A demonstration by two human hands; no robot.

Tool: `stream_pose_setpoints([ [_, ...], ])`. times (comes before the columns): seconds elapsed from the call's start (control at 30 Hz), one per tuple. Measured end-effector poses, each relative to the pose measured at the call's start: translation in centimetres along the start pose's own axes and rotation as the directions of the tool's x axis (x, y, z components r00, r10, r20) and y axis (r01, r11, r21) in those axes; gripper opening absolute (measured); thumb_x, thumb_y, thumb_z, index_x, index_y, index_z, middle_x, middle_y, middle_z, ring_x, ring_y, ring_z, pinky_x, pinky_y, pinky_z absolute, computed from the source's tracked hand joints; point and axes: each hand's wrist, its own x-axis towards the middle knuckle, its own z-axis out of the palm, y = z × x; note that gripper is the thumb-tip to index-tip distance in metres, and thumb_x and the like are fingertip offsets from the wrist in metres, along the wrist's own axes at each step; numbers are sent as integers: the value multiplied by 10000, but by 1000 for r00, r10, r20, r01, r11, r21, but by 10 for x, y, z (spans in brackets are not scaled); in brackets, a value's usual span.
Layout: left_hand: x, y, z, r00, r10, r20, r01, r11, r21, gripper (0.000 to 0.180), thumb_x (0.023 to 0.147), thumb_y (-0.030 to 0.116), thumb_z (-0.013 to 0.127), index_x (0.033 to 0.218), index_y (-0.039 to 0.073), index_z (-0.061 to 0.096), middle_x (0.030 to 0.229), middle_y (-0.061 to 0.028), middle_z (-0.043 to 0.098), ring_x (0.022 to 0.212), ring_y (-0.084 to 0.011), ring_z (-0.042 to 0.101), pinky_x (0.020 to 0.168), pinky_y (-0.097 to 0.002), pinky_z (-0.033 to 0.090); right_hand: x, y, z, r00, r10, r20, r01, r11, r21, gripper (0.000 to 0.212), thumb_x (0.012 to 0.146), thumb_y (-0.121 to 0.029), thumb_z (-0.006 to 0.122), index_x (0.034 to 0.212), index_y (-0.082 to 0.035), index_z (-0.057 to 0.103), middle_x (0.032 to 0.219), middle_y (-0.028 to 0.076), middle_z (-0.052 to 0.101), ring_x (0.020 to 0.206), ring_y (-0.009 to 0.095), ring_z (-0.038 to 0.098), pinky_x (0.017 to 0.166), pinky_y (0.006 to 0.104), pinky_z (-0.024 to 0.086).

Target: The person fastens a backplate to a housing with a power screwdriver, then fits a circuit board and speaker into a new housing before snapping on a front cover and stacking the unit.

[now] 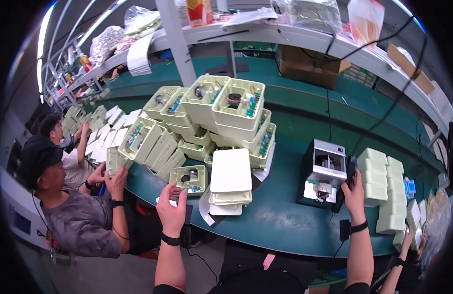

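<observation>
Your left hand grips the open casing in front of the stacked casings; your right hand clasps the black tool right of them. Bring them together carefully.

green worktop, tall heap of pale open housings with circuit parts inside, stack of flat white lids, white blocks stacked at right, cardboard box (under the upper shelf), co-worker in grey shirt at left

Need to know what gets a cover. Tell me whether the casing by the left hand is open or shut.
Open: the casing by the left hand has no cover, and its coil and green board show inside.
</observation>
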Motion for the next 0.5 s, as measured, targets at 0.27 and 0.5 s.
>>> stream_pose_setpoints([
  [0.27, 27, 6, 7, 998, 57, -24, -56, 998, 30, 321, 900, 59, 790, 1196, -17, 691, 947, -98, 759, 834, -165, 710, 746, -295, 548, -31, -27, -14, 999, -25, 43, 31, 986, -164, 705, 965, 17, 649, 1597, -17, 336, 1456, 207, 596, 1187, 276, 674, 1019, 377, 537],
  [0.5, 32, 8, 0, 996, 66, -55, -67, 998, -9, 276, 897, 61, 790, 1152, -11, 711, 901, -80, 757, 772, -165, 704, 734, -295, 549, -52, -76, -16, 979, -204, -10, 172, 849, -500, 653, 922, 3, 712, 1514, 20, 437, 1426, 221, 591, 1203, 373, 643, 1049, 424, 507],
])
